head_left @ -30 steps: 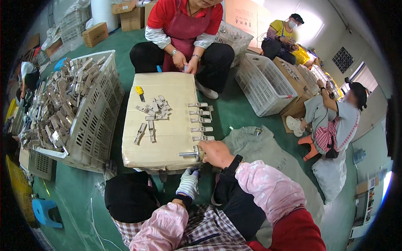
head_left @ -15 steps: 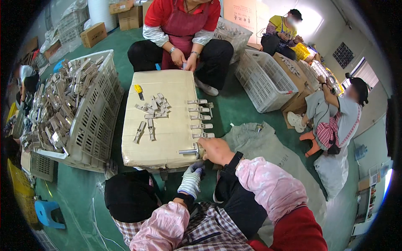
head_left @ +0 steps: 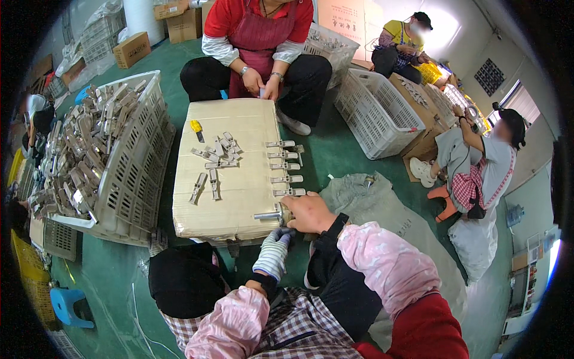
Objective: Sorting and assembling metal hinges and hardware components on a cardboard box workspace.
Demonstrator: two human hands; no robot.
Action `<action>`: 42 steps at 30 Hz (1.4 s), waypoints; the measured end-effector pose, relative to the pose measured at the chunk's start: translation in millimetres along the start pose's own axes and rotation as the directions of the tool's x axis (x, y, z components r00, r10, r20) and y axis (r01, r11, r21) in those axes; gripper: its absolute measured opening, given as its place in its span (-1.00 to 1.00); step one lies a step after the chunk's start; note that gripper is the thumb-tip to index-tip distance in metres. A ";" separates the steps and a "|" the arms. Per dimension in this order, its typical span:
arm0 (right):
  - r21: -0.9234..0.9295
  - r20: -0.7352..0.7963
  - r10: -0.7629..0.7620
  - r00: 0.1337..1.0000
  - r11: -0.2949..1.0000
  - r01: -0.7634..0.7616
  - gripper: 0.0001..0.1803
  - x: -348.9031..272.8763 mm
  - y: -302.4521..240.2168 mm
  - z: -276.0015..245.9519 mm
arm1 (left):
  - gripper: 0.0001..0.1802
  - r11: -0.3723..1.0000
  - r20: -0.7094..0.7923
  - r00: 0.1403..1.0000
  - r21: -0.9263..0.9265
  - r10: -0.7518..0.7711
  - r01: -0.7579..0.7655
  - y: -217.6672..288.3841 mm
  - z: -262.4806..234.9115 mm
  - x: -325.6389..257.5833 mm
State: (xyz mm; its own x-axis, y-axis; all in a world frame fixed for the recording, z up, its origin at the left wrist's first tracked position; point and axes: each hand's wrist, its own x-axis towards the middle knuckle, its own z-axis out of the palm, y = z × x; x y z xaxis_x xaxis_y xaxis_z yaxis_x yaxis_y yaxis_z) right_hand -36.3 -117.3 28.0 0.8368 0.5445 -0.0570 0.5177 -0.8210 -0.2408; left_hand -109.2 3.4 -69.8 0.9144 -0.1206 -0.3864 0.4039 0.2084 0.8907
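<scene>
At the near right corner of a tan cardboard box [head_left: 239, 131], my bare right hand [head_left: 308, 213] is closed around a metal piece with a protruding rod [head_left: 267, 216]. The rod points left over the box top. My left hand [head_left: 274, 251], in a striped glove with grey fingertips, is just below that corner, its fingertips pressed together close to the right hand; what they hold, if anything, is hidden. Several metal clips [head_left: 287, 179] stick out in a row along the box's right edge. More loose clips [head_left: 222, 157] lie in the middle, near a yellow-handled tool [head_left: 197, 127].
A white crate [head_left: 134, 161] heaped with clips stands left of the box. Across it sits a co-worker [head_left: 263, 54], hands together at the far edge. A grey-green sack [head_left: 382, 209] lies to the right, with another white crate [head_left: 379, 116] behind it. Further co-workers sit at the right.
My left hand has risen slightly toward the box edge and my right hand. The right hand stays at the metal piece, which has barely shifted. The loose clips look unmoved.
</scene>
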 end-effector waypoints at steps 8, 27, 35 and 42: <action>-0.019 0.104 0.041 0.994 0.999 -0.039 -0.58 -1.1 -2.3 -9.8 | -0.78 0.994 0.037 0.999 0.107 0.014 -0.018 12.6 -3.7 -2.3; 0.049 0.231 0.070 0.970 0.995 -0.083 -0.40 0.1 -0.5 -21.0 | -0.44 0.591 -0.092 0.748 0.679 0.657 -0.436 71.1 -5.7 -11.8; 0.243 0.222 0.155 0.963 0.947 -0.209 -0.46 -0.5 1.0 -24.5 | -0.07 0.102 0.246 0.859 0.941 0.450 -0.323 80.4 -3.2 5.4; 0.407 -0.299 0.431 0.851 0.864 -0.295 -0.62 -0.2 59.9 24.5 | -0.19 0.181 0.225 0.840 0.918 0.493 -0.352 70.3 -5.5 13.0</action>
State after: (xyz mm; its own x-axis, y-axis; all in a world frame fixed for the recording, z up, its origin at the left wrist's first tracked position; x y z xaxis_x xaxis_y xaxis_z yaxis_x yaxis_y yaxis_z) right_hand -9.8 -162.4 -10.1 0.9888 0.0582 0.1373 0.1284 -0.8002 -0.5858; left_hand -68.8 21.8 -13.5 0.9615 -0.2170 0.1686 -0.2737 -0.8111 0.5170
